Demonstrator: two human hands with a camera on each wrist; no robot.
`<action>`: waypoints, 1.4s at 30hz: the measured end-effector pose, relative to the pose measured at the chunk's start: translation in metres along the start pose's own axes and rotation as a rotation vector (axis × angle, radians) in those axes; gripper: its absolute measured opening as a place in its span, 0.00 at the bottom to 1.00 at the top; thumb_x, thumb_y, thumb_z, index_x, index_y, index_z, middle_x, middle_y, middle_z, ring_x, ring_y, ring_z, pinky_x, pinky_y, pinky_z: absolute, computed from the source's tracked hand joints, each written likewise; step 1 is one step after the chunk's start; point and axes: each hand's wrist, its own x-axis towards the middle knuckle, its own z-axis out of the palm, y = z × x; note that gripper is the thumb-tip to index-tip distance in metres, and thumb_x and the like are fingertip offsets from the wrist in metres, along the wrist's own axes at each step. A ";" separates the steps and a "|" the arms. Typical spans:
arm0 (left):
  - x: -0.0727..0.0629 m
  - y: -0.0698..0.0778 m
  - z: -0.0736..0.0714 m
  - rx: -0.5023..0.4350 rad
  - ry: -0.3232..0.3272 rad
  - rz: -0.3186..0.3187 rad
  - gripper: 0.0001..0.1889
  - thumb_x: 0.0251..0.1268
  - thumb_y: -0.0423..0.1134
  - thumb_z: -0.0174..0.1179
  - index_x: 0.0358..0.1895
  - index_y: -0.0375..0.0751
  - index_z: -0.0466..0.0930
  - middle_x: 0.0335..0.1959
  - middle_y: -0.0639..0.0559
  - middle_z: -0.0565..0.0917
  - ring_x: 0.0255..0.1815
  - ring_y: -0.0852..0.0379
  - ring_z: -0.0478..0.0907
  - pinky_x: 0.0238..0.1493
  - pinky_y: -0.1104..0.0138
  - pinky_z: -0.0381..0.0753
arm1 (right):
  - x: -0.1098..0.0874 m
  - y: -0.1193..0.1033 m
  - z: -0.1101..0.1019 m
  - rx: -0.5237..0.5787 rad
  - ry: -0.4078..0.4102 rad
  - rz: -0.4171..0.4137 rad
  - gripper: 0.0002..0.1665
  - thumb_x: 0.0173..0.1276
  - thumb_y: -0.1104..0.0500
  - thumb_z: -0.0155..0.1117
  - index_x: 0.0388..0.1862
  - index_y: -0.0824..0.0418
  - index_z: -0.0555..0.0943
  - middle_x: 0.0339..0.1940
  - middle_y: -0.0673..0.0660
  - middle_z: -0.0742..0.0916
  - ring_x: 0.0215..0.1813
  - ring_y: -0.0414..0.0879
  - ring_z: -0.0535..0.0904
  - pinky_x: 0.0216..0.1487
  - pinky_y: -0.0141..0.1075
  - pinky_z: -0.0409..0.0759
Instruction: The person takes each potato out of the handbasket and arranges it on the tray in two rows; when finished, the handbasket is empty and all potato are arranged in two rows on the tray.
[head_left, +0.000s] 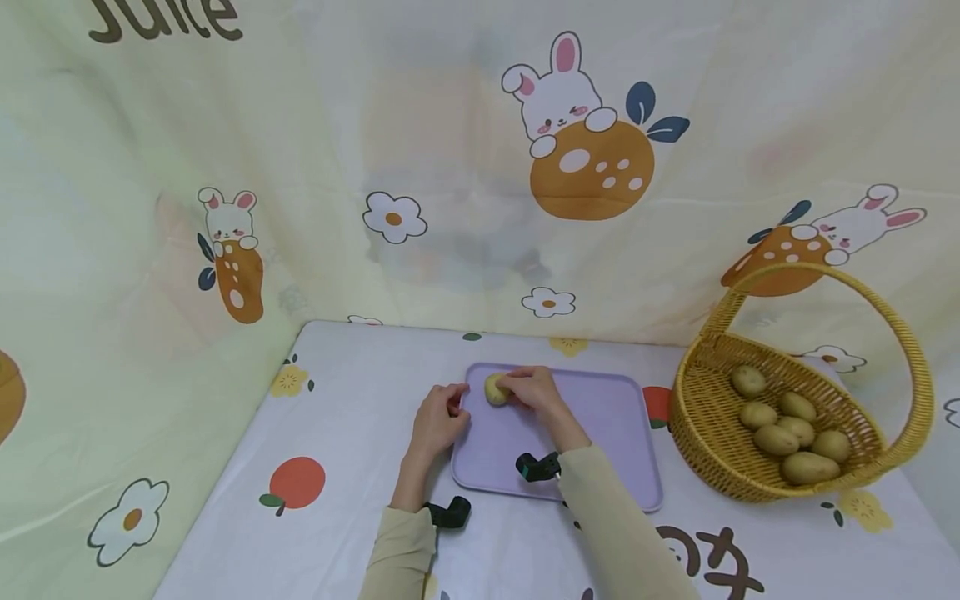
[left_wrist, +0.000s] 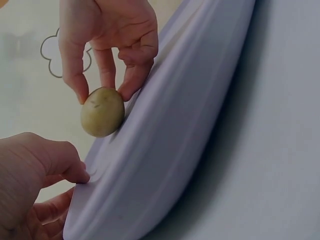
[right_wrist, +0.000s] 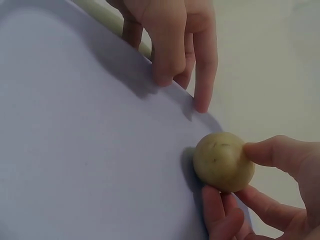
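- One potato [head_left: 492,390]: your right hand [head_left: 534,388] is pinching it, fingers opening only to its width; it is sitting over the lilac tray's [head_left: 615,417] corner, just right of your left hand [head_left: 440,418].
- One left hand: you are gripping the tray's rim, fingers bending.
- Seven potatoes [head_left: 776,440]: lying in the wicker basket [head_left: 697,433], well right of both hands.

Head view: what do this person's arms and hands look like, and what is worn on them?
Both arms are in long, plain beige sleeves: left sleeve, right sleeve. The left hand and right hand are bare, without gloves. By each cuff sits a small, angular black device, left device and right device; the right one shows a small green mark.
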 end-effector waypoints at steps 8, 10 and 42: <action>0.001 -0.001 0.001 0.007 0.005 0.005 0.22 0.50 0.31 0.61 0.53 0.36 0.83 0.32 0.50 0.76 0.33 0.57 0.73 0.37 0.64 0.72 | -0.003 -0.002 -0.005 0.004 -0.020 -0.002 0.18 0.59 0.57 0.70 0.44 0.68 0.84 0.31 0.58 0.87 0.25 0.41 0.77 0.25 0.31 0.69; 0.001 -0.001 0.001 0.007 0.004 0.002 0.22 0.50 0.31 0.61 0.53 0.36 0.84 0.32 0.50 0.76 0.33 0.58 0.73 0.36 0.64 0.72 | -0.002 -0.001 -0.006 0.002 -0.021 0.000 0.18 0.59 0.56 0.70 0.44 0.68 0.83 0.29 0.58 0.87 0.24 0.41 0.77 0.24 0.31 0.68; -0.002 0.005 -0.001 -0.004 -0.004 -0.017 0.23 0.50 0.31 0.61 0.54 0.34 0.83 0.33 0.48 0.77 0.34 0.56 0.73 0.38 0.63 0.72 | -0.005 0.000 -0.047 -0.004 0.037 0.028 0.21 0.64 0.54 0.66 0.50 0.68 0.81 0.44 0.62 0.86 0.39 0.48 0.84 0.39 0.37 0.78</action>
